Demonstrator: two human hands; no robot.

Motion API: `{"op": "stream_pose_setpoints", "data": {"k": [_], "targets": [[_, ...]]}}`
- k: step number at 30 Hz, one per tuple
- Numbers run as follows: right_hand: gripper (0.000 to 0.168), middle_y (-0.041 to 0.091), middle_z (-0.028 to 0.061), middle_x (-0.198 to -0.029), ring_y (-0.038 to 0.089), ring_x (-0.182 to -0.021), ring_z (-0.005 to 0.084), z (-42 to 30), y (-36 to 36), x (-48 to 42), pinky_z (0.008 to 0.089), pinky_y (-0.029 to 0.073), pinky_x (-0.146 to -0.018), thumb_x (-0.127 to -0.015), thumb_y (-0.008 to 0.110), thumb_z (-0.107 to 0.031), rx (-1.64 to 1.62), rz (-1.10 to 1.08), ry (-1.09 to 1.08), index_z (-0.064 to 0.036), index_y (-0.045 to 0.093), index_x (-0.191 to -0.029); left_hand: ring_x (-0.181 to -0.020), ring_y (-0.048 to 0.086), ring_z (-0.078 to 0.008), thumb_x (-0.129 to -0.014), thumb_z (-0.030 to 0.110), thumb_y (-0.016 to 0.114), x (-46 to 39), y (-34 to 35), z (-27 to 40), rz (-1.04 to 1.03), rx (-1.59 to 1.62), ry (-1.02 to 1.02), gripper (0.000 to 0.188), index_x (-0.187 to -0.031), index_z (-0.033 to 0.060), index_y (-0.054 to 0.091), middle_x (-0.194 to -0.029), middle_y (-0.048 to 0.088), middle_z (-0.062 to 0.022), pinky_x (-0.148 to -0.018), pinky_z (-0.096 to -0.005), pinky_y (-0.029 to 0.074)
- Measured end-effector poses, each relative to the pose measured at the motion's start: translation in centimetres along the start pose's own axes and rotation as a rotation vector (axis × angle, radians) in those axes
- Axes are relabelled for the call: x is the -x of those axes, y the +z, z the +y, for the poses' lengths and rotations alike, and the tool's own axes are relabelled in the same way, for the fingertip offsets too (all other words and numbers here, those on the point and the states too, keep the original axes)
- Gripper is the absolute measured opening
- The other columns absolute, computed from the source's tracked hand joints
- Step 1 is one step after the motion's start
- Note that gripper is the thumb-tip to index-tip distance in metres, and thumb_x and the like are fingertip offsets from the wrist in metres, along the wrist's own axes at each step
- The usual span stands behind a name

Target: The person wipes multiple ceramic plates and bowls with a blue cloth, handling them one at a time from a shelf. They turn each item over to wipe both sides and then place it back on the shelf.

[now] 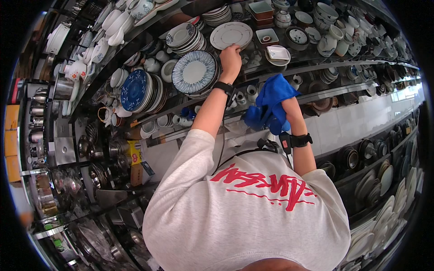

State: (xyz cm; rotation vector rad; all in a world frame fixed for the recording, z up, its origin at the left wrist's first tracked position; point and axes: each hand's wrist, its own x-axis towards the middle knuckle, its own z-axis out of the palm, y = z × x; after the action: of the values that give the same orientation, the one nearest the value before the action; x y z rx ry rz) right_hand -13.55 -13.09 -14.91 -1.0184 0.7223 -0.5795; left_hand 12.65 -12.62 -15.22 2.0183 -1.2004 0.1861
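Observation:
My left hand (231,58) grips the near rim of a white ceramic plate (230,34) with a thin branching line pattern. The edge of something pale shows just under that plate. A blue cloth (276,91) hangs in folds from my right hand (288,103), which it largely covers, in front of the shelf edge. Left of my left wrist lies a plate with blue radiating strokes (194,71), on top of a stack. Small white rectangular dishes (278,53) rest on a round plate, right of my left hand.
Blue-patterned plates (134,90) lean in a row at the left. Stacked bowls (325,15), vases (327,42) and square dishes (267,36) crowd the shelf. A lower glass shelf (203,125) holds small jugs. Metal pots (39,111) fill the left racks; plates (366,183) line the right ones.

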Motion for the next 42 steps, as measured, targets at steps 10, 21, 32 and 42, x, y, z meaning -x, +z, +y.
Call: {"op": "stream_pose_setpoints", "data": {"k": [10,21,32,42], "targets": [[0.04,0.058,0.0045,-0.115,0.055,-0.101,0.0167,-2.2,1.2,0.7,0.0319,0.045,-0.089,-0.094,0.049,-0.033,-0.305,-0.047,0.05,-0.007,0.05,-0.124,-0.069,0.062,-0.0295,-0.085,0.01,0.059,-2.5,-2.0,1.4,0.305,0.012,0.064,0.016,-0.096,0.001,0.066,-0.081,0.065,-0.0156,-0.061,-0.0371,0.049],[0.038,0.056,0.0093,-0.12,0.055,-0.106,0.0237,-5.9,1.1,-1.9,0.0384,0.044,-0.094,-0.096,0.044,-0.031,-0.655,-0.163,0.04,-0.006,0.049,-0.125,-0.073,0.064,-0.0246,-0.082,0.003,0.061,1.4,-8.2,5.3,0.352,0.132,0.309,0.011,-0.092,0.0012,0.064,-0.085,0.066,-0.011,-0.063,-0.0331,0.05],[0.029,0.059,0.0061,-0.108,0.055,-0.098,0.0159,-5.5,6.3,-3.9,0.0286,0.043,-0.086,-0.086,0.049,-0.002,-0.216,0.143,-0.235,0.0,0.055,-0.115,-0.088,0.063,-0.0245,-0.075,-0.002,0.061,8.0,-14.2,8.2,-0.069,-0.006,0.691,0.032,-0.107,0.0035,0.062,-0.113,0.058,-0.0116,-0.07,-0.0304,0.053],[0.037,0.058,0.006,-0.116,0.053,-0.103,0.0128,-3.5,8.6,-1.5,0.0254,0.04,-0.09,-0.088,0.044,0.002,-0.121,0.091,-0.513,-0.002,0.052,-0.123,-0.114,0.049,-0.0209,-0.093,0.025,0.05,7.4,-13.6,6.5,-0.153,1.732,-0.598,0.047,-0.133,0.0043,0.037,-0.129,0.046,-0.0108,-0.095,-0.0362,0.04]]}}
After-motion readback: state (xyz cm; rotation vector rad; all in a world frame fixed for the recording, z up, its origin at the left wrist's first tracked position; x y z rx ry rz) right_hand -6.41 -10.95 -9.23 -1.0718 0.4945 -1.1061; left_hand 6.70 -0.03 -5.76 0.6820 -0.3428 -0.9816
